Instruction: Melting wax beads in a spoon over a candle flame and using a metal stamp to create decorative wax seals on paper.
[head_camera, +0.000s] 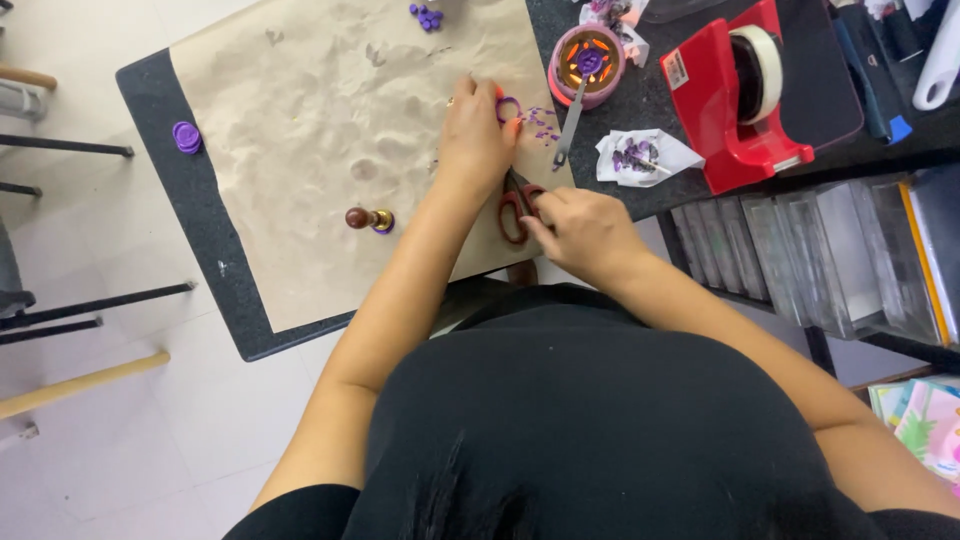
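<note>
Dark bench (205, 250) carries a big crumpled sheet of brown paper (330, 150) over most of its top. At the far R edge sits a red tape dispenser (740, 100) w/ a pale roll, and drawer units of clear plastic (830, 250) stand below it. Near the top, a pink wax warmer (588, 62) glows orange inside, w/ a metal spoon (572, 125) lying across it, handle toward the person. Just R of that, a white scrap w/ purple bits (640, 157). L hand (475, 140) rests on the paper's R side, fingers together, pinching a small purple wax ring (508, 108) at the tips. R hand (585, 235) is just beside it, fingers closed on the red handles of scissors (517, 205), blades mostly hidden under the L hand. Small purple crumbs (542, 125) lie by the ring. On the paper's L part lies a wood-handled brass stamp (369, 219); a purple wax seal (186, 137) sits on bare bench; purple beads (427, 16) at the top.
</note>
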